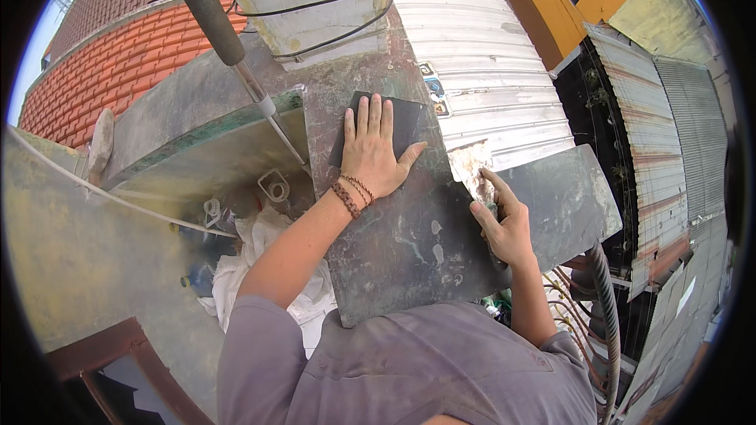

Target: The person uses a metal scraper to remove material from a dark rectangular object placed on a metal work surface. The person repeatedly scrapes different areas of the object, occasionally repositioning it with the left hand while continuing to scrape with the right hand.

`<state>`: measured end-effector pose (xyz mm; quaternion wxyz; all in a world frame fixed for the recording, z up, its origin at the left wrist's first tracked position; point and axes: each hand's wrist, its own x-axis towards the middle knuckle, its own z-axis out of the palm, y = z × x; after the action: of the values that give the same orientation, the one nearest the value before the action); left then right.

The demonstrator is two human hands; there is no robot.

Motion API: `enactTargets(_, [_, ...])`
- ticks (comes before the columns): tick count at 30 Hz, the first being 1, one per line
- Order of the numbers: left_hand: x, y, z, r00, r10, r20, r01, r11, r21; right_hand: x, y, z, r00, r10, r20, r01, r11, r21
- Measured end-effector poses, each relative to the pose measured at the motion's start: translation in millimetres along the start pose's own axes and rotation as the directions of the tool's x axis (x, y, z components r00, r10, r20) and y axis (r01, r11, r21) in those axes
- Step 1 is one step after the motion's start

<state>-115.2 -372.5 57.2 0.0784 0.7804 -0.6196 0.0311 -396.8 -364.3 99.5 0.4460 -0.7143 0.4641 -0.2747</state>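
My left hand (372, 151) lies flat with fingers stretched out, pressing on a dark square sheet that looks like sandpaper (408, 120). The sheet rests on the worn dark top of a concrete ledge (405, 244). To the right, my right hand (509, 228) is closed round a flat scraper (471, 164) with a pale, brown-stained blade. Its index finger and thumb press along the near part of the blade, and the handle is mostly hidden in the palm. The scraper's blade reaches over the ledge's right edge, beside the white corrugated roof.
A pale pillar (323, 0) wrapped with black cable rises at the ledge's far end. A pole with a dark sleeve (206, 8) slants in beside it. White corrugated roofing (480, 55) lies right. White cloth (272, 248) sits below left; a thick twisted cable (605, 307) hangs right.
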Motion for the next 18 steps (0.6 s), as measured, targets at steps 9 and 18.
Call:
enactTargets(9, [20, -41, -1, 0.992, -0.123, -0.024, 0.123, 0.992, -0.001, 4, -8, 0, 0.998, 0.051, 0.022, -0.05, 0.998, -0.036])
enactTargets(18, [17, -41, 8, 0.987, -0.162, -0.013, 0.162, 0.987, -0.018, 8, -13, 1, 0.997, 0.053, 0.053, -0.049, 0.996, -0.068])
